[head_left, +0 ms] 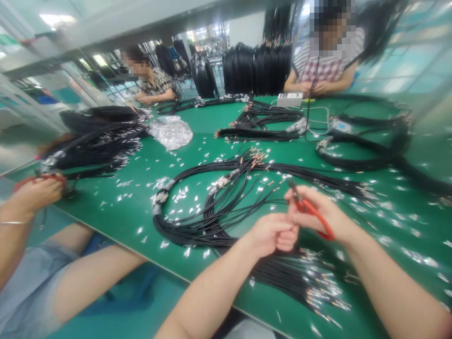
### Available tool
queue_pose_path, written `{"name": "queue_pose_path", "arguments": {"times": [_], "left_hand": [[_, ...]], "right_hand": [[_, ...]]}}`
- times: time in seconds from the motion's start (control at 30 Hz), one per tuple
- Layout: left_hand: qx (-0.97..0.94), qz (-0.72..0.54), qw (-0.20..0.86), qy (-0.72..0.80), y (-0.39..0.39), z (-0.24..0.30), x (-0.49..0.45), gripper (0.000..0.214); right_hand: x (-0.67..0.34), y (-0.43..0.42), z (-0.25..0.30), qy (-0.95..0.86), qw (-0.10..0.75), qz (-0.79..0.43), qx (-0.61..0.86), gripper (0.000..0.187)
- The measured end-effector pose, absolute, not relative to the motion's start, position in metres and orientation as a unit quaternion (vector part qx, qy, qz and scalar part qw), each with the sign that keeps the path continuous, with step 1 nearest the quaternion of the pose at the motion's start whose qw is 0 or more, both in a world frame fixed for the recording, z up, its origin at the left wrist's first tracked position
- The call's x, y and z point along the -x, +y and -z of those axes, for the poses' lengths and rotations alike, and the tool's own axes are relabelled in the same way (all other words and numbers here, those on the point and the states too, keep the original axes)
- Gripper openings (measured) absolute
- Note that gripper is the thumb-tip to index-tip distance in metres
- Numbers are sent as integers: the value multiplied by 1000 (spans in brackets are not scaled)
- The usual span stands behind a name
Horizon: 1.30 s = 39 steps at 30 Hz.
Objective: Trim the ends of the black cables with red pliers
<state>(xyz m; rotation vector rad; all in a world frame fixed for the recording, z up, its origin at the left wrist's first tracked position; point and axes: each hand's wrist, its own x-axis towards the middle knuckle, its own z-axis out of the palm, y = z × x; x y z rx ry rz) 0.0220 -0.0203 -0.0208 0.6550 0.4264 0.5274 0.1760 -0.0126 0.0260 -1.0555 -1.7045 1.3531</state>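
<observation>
My right hand [319, 207] is closed around red-handled cutting pliers [324, 223], with their dark jaws pointing up and away from me. Touching it from the left, my left hand [273, 234] has its fingers curled on a thin black cable, mostly hidden by the fingers. Beneath and beyond both hands lies a looped bundle of black cables [165, 230] with copper-coloured and silvery ends. Its near ends [318, 287] fan out below my right wrist. Small shiny scraps [181, 193] are scattered around the bundle.
On the green table [123, 226] are more cable coils [356, 162], a cable pile [95, 141], a clear plastic bag [172, 132] and a white box [289, 100]. A co-worker's hand [38, 190] holds a red-handled tool at left. Two people sit across the table.
</observation>
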Motion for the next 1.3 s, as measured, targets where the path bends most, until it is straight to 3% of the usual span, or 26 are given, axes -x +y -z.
{"name": "queue_pose_path", "arguments": {"times": [0.1, 0.27, 0.6, 0.97, 1.3], "left_hand": [[-312, -281, 884, 206, -21, 19, -22, 23], [-333, -476, 742, 334, -21, 18, -29, 21], [-360, -537, 636, 421, -24, 25, -34, 17], [-296, -503, 753, 306, -24, 23, -33, 22], [-350, -555, 649, 385, -23, 28, -35, 18]], "right_hand": [[-176, -5, -24, -652, 341, -559, 383, 32], [-171, 0, -4, -519, 491, -557, 424, 39], [-148, -22, -3, -519, 540, -463, 474, 22], [-152, -17, 1, -490, 564, -478, 462, 23], [-142, -17, 7, -428, 611, -488, 453, 28]]}}
